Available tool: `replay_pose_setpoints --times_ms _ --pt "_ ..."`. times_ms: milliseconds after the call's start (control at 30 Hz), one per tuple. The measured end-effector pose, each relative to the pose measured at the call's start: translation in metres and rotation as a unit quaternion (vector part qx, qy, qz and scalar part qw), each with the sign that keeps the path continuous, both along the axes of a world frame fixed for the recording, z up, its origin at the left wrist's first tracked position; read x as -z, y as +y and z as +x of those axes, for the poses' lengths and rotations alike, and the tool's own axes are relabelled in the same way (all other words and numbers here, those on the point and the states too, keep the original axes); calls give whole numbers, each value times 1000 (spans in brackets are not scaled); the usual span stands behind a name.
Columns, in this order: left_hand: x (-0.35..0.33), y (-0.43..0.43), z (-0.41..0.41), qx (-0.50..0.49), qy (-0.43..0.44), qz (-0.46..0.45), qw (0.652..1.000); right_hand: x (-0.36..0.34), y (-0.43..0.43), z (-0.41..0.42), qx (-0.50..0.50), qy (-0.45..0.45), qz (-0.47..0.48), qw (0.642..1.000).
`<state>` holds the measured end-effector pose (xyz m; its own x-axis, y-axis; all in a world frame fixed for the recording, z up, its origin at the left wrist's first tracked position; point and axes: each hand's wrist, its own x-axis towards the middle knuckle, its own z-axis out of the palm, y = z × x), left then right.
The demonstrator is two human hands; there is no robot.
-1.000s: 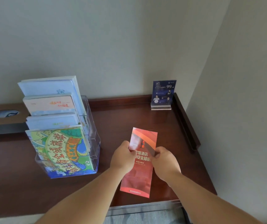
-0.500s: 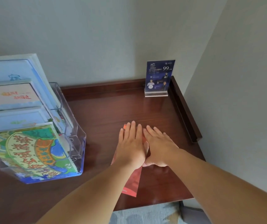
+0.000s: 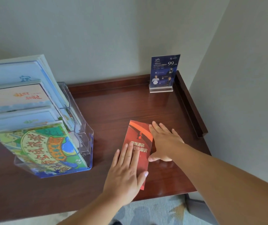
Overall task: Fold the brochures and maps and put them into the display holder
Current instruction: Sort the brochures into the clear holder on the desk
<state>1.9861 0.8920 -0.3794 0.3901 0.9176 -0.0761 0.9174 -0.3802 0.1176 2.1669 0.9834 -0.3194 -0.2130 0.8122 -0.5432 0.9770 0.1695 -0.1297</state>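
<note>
A folded red brochure [image 3: 137, 137] with gold lettering lies flat on the dark wooden table [image 3: 113, 108]. My left hand [image 3: 126, 171] lies flat on its lower half with straight fingers. My right hand [image 3: 164, 142] rests flat along the brochure's right edge, fingers straight and spread, mostly on the tabletop. At the left stands a clear tiered display holder [image 3: 83, 133] holding several brochures and maps, the front one a colourful green map [image 3: 44, 146].
A blue card in a clear stand [image 3: 163, 73] sits at the table's back right corner. A raised wooden rim [image 3: 190, 103] runs along the back and right sides. Walls close in behind and to the right. Carpet shows below the front edge.
A second ago both hands pinched the brochure above the table. They then pressed it flat side by side, and now have slid apart: left toward me, right off to the right edge.
</note>
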Motion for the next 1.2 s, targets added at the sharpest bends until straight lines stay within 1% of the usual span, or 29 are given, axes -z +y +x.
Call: replay_pose_setpoints --times_ms 100,167,267,367,433,467,567,633,667,733,767,833,933,1000,1033,1067,1133,1200 --pt "-3 -3 0 -12 20 -10 1000 -8 -1 -6 11 -19 -15 1000" --pt "-6 -1 3 -10 28 -26 999 -12 -4 -13 40 -10 -10 999" --pt "-7 2 1 -9 48 -41 998 -13 -20 -25 75 26 48 996" --pt "-11 2 3 -7 50 -45 998 -9 -38 -29 64 4 118 991" --pt "-10 1 3 -13 47 -45 998 -5 -45 -30 47 -3 139 989" --pt "-10 0 3 -14 46 -45 998 -1 -48 -31 37 1 122 992" --pt "-15 4 4 -12 31 -64 997 5 -51 -31 40 12 28 999" --pt "-26 10 5 -29 -14 -88 996 5 -49 -31 42 14 27 999" --pt "-32 15 7 -55 -43 -90 994 4 -48 -32 52 27 34 998" --pt "-47 26 12 -154 -118 -84 977 3 -50 -33 85 68 53 993" --pt "-54 33 14 -221 -161 -97 957 3 -52 -34 88 79 55 991" --pt "-63 49 19 -331 -227 -139 905 7 -58 -34 76 69 42 994" --pt "-64 67 20 -428 -283 -179 839 11 -62 -32 80 69 43 993" --pt "-61 73 17 -470 -300 -192 808 11 -64 -30 77 78 48 993" --pt "-60 73 16 -475 -307 -200 800 10 -65 -29 73 82 49 993" --pt "-60 73 15 -468 -309 -209 801 10 -67 -27 70 86 49 993" --pt "-64 72 16 -442 -293 -236 814 8 -70 -24 68 90 42 993" --pt "-68 70 19 -416 -282 -245 829 3 -72 -23 85 114 41 989"
